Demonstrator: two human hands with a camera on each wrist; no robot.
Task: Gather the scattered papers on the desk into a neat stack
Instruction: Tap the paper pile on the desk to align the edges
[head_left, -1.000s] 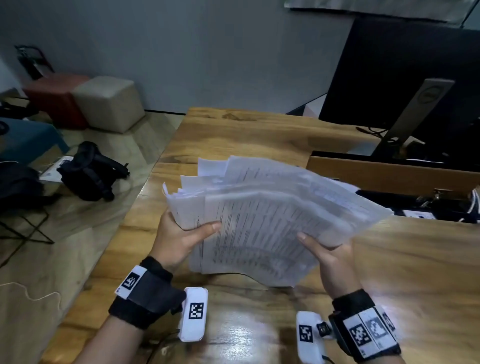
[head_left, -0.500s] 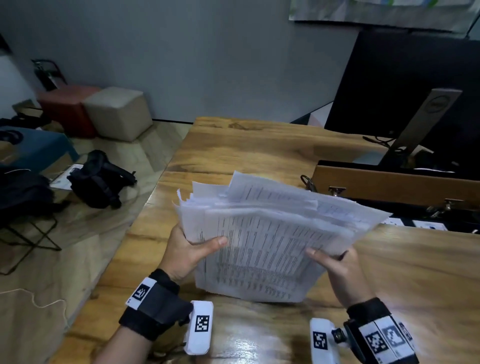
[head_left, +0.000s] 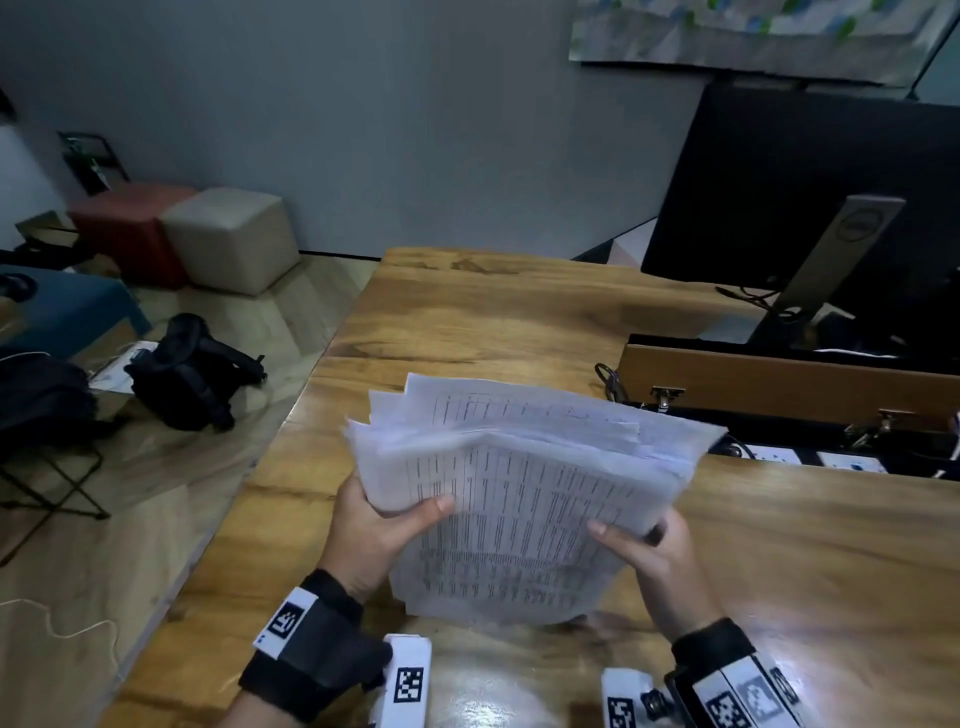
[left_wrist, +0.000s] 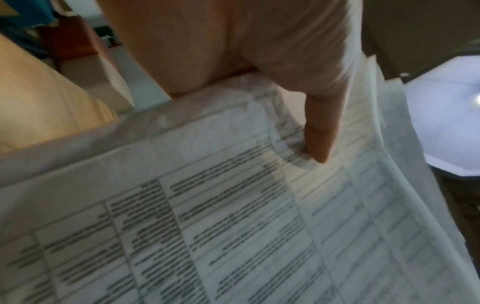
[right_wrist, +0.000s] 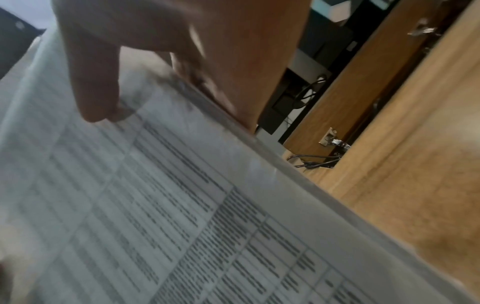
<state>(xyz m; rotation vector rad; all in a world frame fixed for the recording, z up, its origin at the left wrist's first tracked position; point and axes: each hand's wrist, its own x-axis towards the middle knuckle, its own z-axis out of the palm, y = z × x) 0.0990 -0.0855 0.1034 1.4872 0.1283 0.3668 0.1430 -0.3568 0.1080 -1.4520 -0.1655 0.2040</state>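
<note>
A thick, uneven bundle of printed papers (head_left: 524, 499) stands tilted on its lower edge on the wooden desk (head_left: 519, 322). My left hand (head_left: 382, 525) grips its left side, thumb on the front sheet and fingers behind. On the right side, my right hand (head_left: 647, 545) grips it the same way. The upper sheets fan out unevenly at the top left. Both wrist views are filled by the table-printed front sheet (left_wrist: 233, 216) (right_wrist: 168, 205), with a thumb pressing on it in each.
A black monitor (head_left: 810, 208) on a grey stand sits at the back right. In front of it an open wooden cable flap (head_left: 779, 379) shows sockets and cables. The desk's left edge drops to a floor with black bags (head_left: 192, 374) and two cube stools (head_left: 228, 239).
The fanned sheets have been drawn closer together and the bundle has tipped more upright, its lower edge coming down toward the desk. Both hands keep their grip on its sides.
</note>
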